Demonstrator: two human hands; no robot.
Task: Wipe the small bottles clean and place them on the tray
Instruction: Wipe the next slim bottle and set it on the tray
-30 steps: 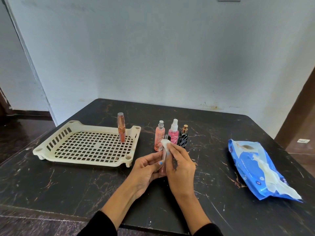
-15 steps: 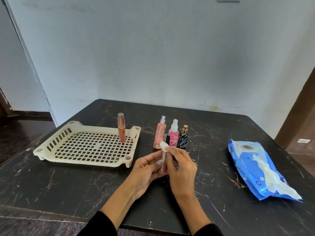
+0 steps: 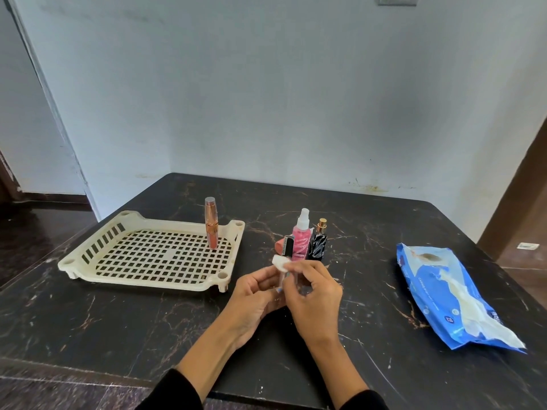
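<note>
A: Left hand (image 3: 254, 294) gripping slim bottle (image 3: 285, 255) upright; right hand (image 3: 313, 288) pinching white wipe (image 3: 279, 261) against it, above table (image 3: 118, 321).

B: Rub full length, turning slowly; then stand beside copper bottle (image 3: 211, 223) on tray (image 3: 154, 279).

Both hands (image 3: 284, 294) holding slim tube (image 3: 286, 253), white wipe (image 3: 279, 262), bottles (image 3: 302, 241) behind, tray (image 3: 148, 279) left

Left hand (image 3: 251, 294) curled, seemingly gripping; right hand (image 3: 313, 294) pinching, fingers bent.
</note>
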